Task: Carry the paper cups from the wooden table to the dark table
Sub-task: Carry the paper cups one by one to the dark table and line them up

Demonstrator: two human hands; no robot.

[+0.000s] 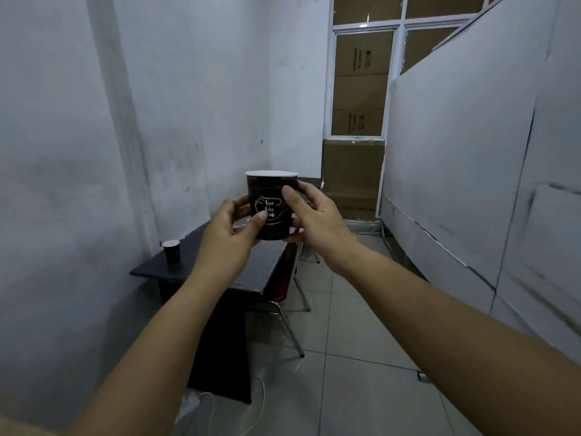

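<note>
Both bare forearms reach forward from the lower corners of the view and meet in the middle, at about chest height. The left hand (231, 228) comes in from the left with its fingers curled round the left and far side of a dark paper cup (273, 205), its thumb laid across the lower front of the cup wall near the printed gold emblem. The right hand (317, 220) mirrors it from the right, thumb pressed against the upper front of the cup just below the rim, the other fingers wrapped behind and under the base. So both hands are closed on the same cup, holding it between them.

The cup stands upright in the grip, its long axis vertical, the white-lined mouth facing up and the narrower base pointing down. Its emblem faces the camera. It is held in the air, above and in front of the far part of the dark tabletop (201, 262), not touching it.

A second paper cup (171, 250) of the same dark print stands upright on the tabletop near its left edge, close to the white wall (63, 152), well apart from the hands. A chair (290, 297) with metal legs stands just beside the right edge of the tabletop on the tiled floor (361, 357).
</note>
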